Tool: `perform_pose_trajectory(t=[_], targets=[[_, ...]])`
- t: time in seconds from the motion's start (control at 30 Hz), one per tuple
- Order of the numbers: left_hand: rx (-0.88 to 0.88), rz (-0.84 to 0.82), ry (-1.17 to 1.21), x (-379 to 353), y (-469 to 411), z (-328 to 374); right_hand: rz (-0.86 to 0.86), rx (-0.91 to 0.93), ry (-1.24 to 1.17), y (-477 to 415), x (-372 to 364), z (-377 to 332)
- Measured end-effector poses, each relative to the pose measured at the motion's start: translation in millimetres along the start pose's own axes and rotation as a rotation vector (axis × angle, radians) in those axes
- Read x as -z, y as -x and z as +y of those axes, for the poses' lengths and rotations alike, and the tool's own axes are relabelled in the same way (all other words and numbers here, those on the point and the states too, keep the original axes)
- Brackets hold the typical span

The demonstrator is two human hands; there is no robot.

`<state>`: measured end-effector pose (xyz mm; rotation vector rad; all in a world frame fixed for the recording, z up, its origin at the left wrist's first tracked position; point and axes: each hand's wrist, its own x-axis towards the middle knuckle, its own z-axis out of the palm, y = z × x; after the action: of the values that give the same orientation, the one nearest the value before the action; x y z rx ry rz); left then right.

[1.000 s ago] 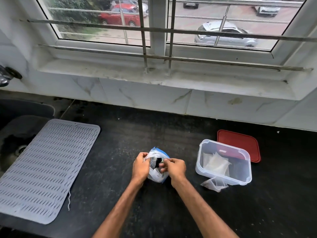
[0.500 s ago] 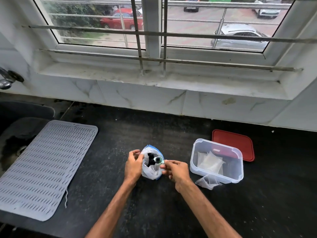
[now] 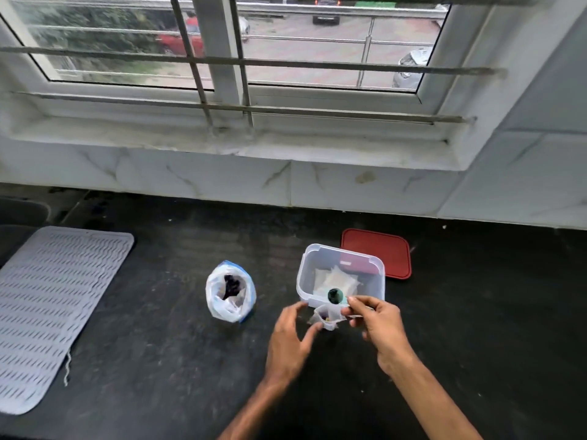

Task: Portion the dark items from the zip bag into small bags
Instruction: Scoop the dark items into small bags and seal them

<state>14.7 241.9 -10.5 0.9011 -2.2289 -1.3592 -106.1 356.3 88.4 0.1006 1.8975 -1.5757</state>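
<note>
Alone now: the clear blue-edged plastic zip bag [image 3: 219, 304]

It stands upright on the black worktop [image 3: 158, 360], mouth pointing up, dark items [image 3: 232, 285] inside. Both hands held it before. Now the left hand [image 3: 289, 341], fingers spread, is at the small clear plastic bag [image 3: 328, 320], and the right hand [image 3: 381, 325] pinches a small green scoop [image 3: 335, 296] above it.
</note>
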Motion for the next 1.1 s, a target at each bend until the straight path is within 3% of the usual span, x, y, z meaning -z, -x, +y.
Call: perform_pose_trajectory(t=[0.1, 0.3, 0.47, 0.9, 1.1], targets=[[0.041, 0.016, -0.036, -18, 1, 5, 0.008, 0.09, 0.132, -5, 8, 12], [0.046, 0.073, -0.063, -27, -1, 8, 0.073, 0.407, 0.636, -18, 9, 38], [0.079, 0.111, -0.056, -30, 5, 17, 0.017, 0.574, 0.834, -22, 8, 51], [0.102, 0.151, -0.151, -31, 8, 26, 0.09, 0.741, 0.81, -16, 12, 58], [0.101, 0.17, -0.156, -34, 5, 30, 0.08, 0.706, 0.826, -19, 15, 61]])
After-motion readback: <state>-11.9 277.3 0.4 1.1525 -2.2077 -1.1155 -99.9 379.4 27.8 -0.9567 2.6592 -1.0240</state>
